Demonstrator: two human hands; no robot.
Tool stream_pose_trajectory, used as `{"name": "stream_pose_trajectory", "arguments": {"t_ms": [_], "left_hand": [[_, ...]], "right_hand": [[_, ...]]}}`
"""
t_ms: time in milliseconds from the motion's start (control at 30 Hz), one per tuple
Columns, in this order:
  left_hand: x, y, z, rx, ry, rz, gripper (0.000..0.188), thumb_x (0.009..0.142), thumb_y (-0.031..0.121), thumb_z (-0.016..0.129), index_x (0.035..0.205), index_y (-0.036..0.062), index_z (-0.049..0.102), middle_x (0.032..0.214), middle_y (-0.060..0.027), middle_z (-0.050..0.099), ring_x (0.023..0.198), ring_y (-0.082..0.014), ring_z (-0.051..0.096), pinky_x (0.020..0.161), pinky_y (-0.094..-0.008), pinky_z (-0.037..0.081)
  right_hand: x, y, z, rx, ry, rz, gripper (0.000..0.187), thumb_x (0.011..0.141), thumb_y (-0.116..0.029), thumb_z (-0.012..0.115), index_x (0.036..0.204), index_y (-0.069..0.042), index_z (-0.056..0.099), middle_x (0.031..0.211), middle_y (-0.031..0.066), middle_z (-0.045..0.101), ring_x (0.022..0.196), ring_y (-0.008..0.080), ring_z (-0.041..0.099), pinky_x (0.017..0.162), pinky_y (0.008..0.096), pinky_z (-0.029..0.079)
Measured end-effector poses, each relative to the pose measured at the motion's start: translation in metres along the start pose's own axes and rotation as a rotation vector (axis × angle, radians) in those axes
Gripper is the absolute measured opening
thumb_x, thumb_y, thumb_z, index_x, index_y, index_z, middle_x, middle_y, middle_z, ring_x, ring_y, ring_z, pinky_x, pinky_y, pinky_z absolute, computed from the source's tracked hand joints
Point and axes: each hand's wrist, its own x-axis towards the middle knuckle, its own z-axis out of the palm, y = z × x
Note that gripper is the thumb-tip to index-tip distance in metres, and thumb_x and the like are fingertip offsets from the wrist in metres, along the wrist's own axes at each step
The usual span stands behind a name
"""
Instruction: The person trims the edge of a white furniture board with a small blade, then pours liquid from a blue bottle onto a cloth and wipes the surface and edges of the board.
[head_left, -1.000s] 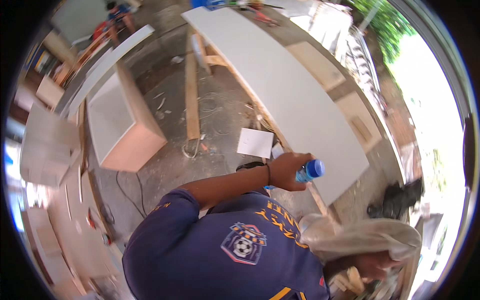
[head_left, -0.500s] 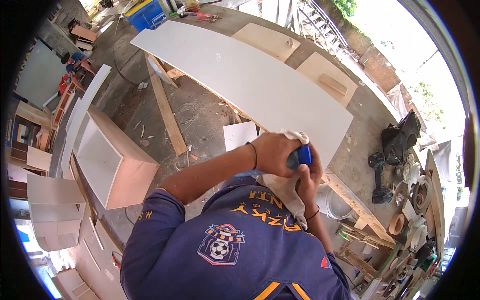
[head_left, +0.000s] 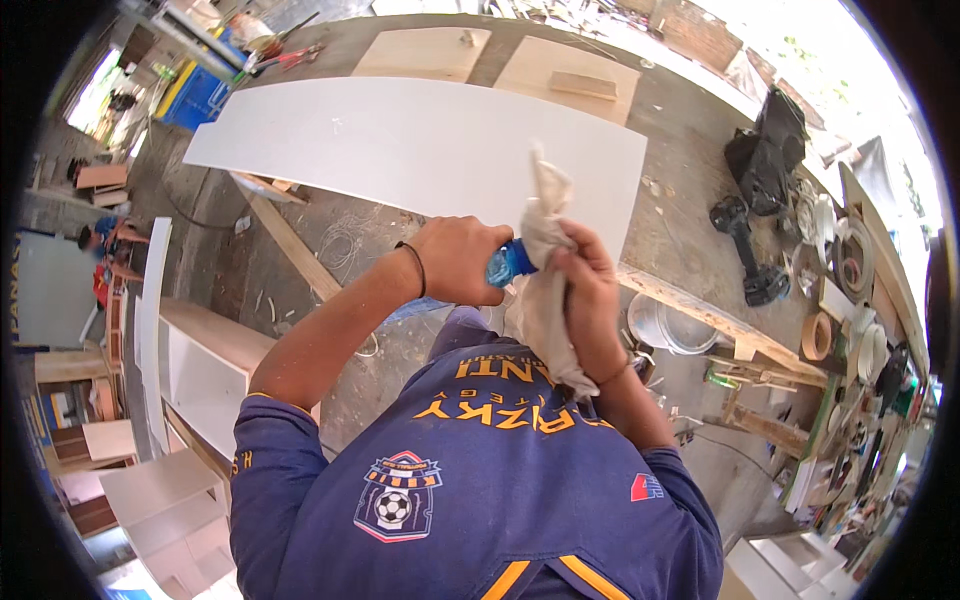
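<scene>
My left hand (head_left: 458, 260) is closed around a clear blue plastic bottle (head_left: 499, 267), whose neck sticks out toward the right. A dark blue cap (head_left: 521, 257) is on the neck. Just beyond the cap, my right hand (head_left: 590, 290) grips a whitish cloth (head_left: 543, 300) that bunches up above the fingers and hangs down beside the wrist. The cloth meets the end of the cap; whether fingers also touch the cap is hidden. Both hands are above the near edge of a long white panel (head_left: 430, 130) on the workbench.
On the bench's right lie a black cordless drill (head_left: 747, 250), a black bag (head_left: 768, 150) and rolls of edging tape (head_left: 855, 255). Wood boards (head_left: 565, 75) lie beyond the panel. A white bucket (head_left: 672, 325) stands below the bench. Cabinet parts (head_left: 205, 370) stand at left; a person (head_left: 115, 245) sits farther off.
My view has turned, shifting the bench leftward. The bottle's neck and cap now point right, and my hands are farther apart. The cloth has risen upright above my right hand.
</scene>
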Motion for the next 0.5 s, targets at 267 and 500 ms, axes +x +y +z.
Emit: {"name": "stream_pose_trajectory", "arguments": {"t_ms": [267, 500], "left_hand": [[0.031, 0.004, -0.007, 0.234, -0.044, 0.024, 0.044, 0.063, 0.038, 0.069, 0.095, 0.0084, 0.061, 0.08, -0.0185, 0.066, 0.08, -0.0365, 0.065, 0.074, -0.0446, 0.052], [0.041, 0.008, -0.004, 0.238, -0.137, 0.084, 0.042, 0.062, 0.036, 0.069, 0.089, 0.0056, 0.06, 0.077, -0.0191, 0.066, 0.077, -0.0379, 0.065, 0.071, -0.0451, 0.052]], "right_hand": [[0.001, 0.037, -0.011, 0.069, 0.063, -0.041, 0.033, 0.096, -0.008, 0.048, 0.128, 0.0, 0.049, 0.118, 0.009, 0.058, 0.109, 0.0145, 0.053, 0.095, 0.0277, 0.042], [0.012, 0.025, -0.033, -0.075, 0.203, -0.159, 0.022, 0.096, -0.014, 0.051, 0.115, -0.002, 0.053, 0.099, 0.0055, 0.062, 0.088, 0.0098, 0.057, 0.076, 0.0232, 0.048]]}}
